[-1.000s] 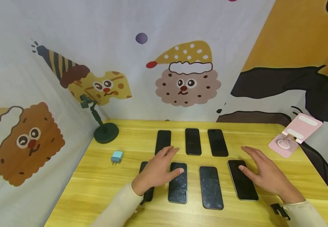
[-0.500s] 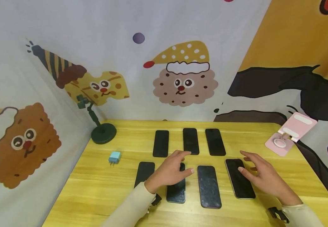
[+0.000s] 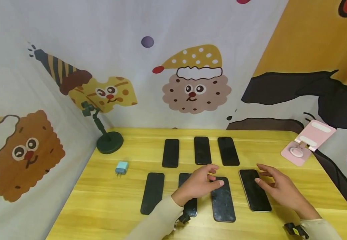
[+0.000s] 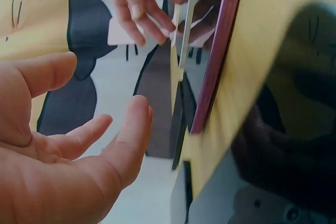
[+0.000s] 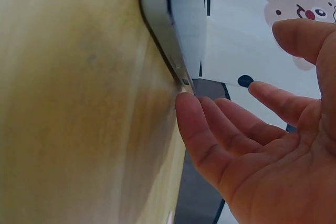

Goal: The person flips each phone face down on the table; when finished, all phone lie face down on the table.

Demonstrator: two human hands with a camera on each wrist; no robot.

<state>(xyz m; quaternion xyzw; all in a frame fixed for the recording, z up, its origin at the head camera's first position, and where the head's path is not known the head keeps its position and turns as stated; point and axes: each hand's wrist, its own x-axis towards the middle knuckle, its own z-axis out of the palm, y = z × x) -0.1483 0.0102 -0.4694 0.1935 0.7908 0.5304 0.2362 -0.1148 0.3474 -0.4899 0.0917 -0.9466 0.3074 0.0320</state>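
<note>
Seven dark phones lie flat on the yellow wooden table, three in a back row and several in a front row. My left hand hovers with relaxed, spread fingers over the second front phone and the third front phone, holding nothing. My right hand is spread above the right edge of the fourth front phone. In the right wrist view a fingertip lies close to that phone's corner; contact is unclear. The left wrist view shows my empty palm beside a phone edge.
A dark green stand rises at the table's back left. A small blue charger plug lies in front of it. A pink phone holder sits at the back right. Cartoon-printed cloth walls the table on three sides.
My left hand has slid right, from over the two leftmost front phones to the second and third, uncovering the leftmost phone. My right hand has stayed nearly in place.
</note>
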